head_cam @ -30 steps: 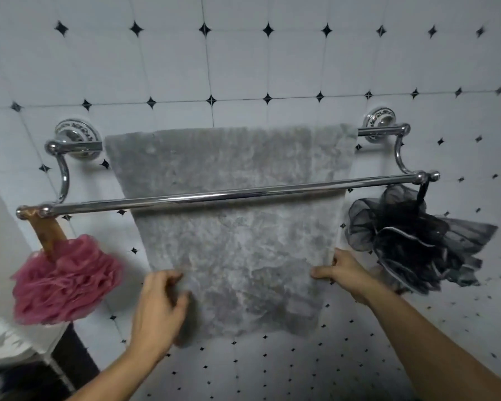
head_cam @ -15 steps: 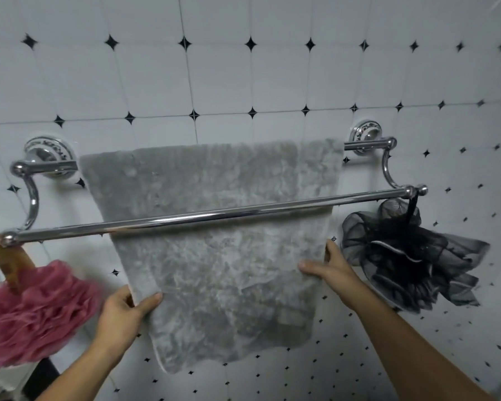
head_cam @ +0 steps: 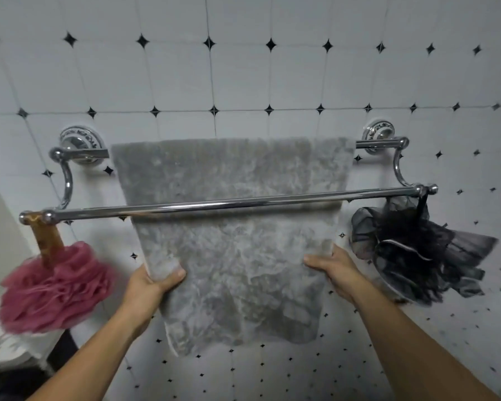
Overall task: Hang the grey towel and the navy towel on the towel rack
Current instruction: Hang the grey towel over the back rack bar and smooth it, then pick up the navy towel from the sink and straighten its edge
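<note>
A fluffy grey towel (head_cam: 235, 256) hangs over the rear bar of a chrome double towel rack (head_cam: 232, 204) on the tiled wall and drops behind the front bar. My left hand (head_cam: 151, 285) pinches the towel's left edge below the front bar. My right hand (head_cam: 334, 269) grips its right edge at about the same height. The towel's lower hem hangs uneven, longer on the left. No navy towel is in view.
A pink bath pouf (head_cam: 52, 287) hangs by a tan strap from the front bar's left end. A black mesh pouf (head_cam: 414, 253) hangs from its right end, close to my right hand. A white object (head_cam: 9, 342) sits at lower left.
My left hand has moved from flat on the towel's lower left to gripping its left edge higher up. My right hand keeps hold of the right edge. The pink pouf is swinging.
</note>
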`<state>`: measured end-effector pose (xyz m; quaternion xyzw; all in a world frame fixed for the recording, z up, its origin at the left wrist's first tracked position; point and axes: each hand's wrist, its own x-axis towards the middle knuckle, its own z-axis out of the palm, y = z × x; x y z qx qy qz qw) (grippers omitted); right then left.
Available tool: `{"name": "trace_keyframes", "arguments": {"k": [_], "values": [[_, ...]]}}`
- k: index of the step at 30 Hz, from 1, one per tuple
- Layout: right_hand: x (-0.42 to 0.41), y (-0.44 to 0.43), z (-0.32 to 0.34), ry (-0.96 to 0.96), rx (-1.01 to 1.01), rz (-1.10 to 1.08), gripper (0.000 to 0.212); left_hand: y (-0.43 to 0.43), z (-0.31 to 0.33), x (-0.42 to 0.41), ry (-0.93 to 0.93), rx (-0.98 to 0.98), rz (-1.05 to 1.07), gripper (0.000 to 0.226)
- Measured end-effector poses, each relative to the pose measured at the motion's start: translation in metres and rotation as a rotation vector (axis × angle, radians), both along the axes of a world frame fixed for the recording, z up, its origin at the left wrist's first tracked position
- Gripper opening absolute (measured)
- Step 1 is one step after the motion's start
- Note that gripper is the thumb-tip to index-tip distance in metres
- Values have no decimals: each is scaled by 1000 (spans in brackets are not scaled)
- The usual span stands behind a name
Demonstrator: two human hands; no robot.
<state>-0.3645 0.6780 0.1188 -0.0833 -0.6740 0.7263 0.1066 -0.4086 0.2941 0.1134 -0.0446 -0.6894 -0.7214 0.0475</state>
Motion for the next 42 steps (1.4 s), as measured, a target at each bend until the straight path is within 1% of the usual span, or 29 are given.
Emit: {"name": "trace_keyframes", "arguments": {"k": [1,3,6,8,11,14,17,19,21,22,24,26,27,29,32,34,36,37,39,42], "values": [[8,-5,-18,-91,79,38,35,1,-9,5,-37,-49,-26,27],[23,-12,-53,-228,188,39,32,0,-30,17,-117,-134,-28,25],[40,-10,-80,-258,120,-90,30,-9,-55,29,-174,-185,-5,18],[47,-8,-83,-291,124,-66,33,-15,-59,34,-179,-177,-4,19],[56,-14,-99,-445,243,23,36,-18,-69,42,-218,-194,-66,23],[68,-25,-119,-557,406,-18,17,-19,-91,53,-283,-298,-86,15],[72,-24,-132,-575,488,-136,28,-23,-102,55,-282,-326,-37,19],[76,-25,-136,-586,508,-160,28,-24,-103,55,-273,-337,-39,17],[84,-31,-143,-686,520,-135,34,-25,-109,59,-303,-363,-35,8],[90,-35,-148,-756,518,-97,38,-26,-114,63,-333,-389,-33,7],[100,-50,-158,-873,515,7,42,-34,-126,74,-426,-438,-8,17],[103,-71,-165,-923,566,136,42,-48,-135,86,-505,-401,40,34],[100,-83,-166,-913,598,206,39,-55,-138,91,-527,-387,70,39],[91,-112,-163,-862,624,332,35,-68,-144,103,-552,-399,113,43],[77,-162,-153,-746,597,500,34,-86,-148,122,-541,-395,132,42],[70,-197,-146,-660,558,573,33,-105,-149,138,-512,-433,138,40],[67,-233,-141,-591,548,650,30,-133,-149,157,-499,-488,207,41],[65,-251,-140,-567,553,688,28,-150,-146,166,-507,-501,233,39],[61,-288,-139,-534,569,761,29,-188,-143,183,-531,-530,300,28],[56,-344,-140,-498,579,855,29,-247,-143,209,-545,-671,407,21]]}}
